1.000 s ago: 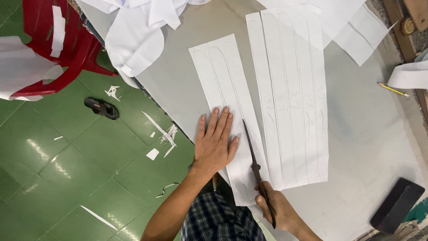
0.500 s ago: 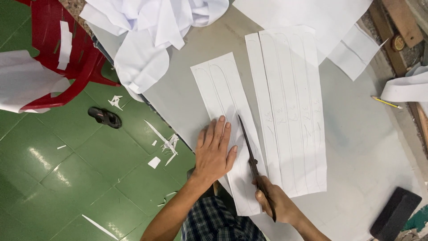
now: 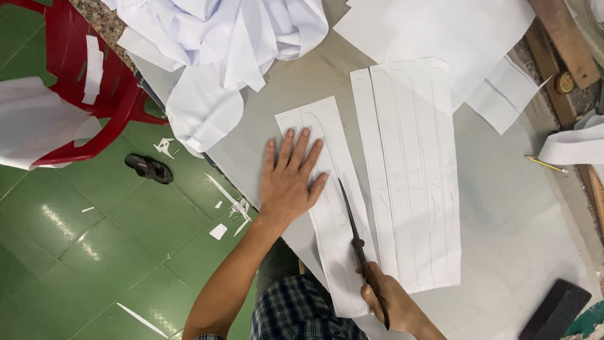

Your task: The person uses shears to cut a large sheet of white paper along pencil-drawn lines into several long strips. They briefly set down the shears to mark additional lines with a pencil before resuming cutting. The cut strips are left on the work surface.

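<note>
- A narrow white fabric strip [image 3: 327,208] with pencilled curved outlines lies lengthwise on the grey table [image 3: 503,208], near its left edge, just beside a wider marked white panel [image 3: 415,176].
- The left hand [image 3: 288,179] lies flat on the strip, fingers spread; this seems to be to keep the strip from shifting under the blades.
- The right hand [image 3: 393,302] is closed around the handles of dark scissors [image 3: 358,242], whose blades point up the strip's right edge and look nearly closed.
- Heaped white cloth [image 3: 226,44] sits at the table's far left corner, a yellow pencil [image 3: 546,165] well to the right, and a black block [image 3: 553,308] at the lower right.
- Below, a red plastic chair [image 3: 94,94], a dark sandal [image 3: 148,169] and white scraps [image 3: 233,204] lie on the green floor [image 3: 75,252].
- The scissor handles are hidden in the fist, and the pencil marks are too faint to make out.
</note>
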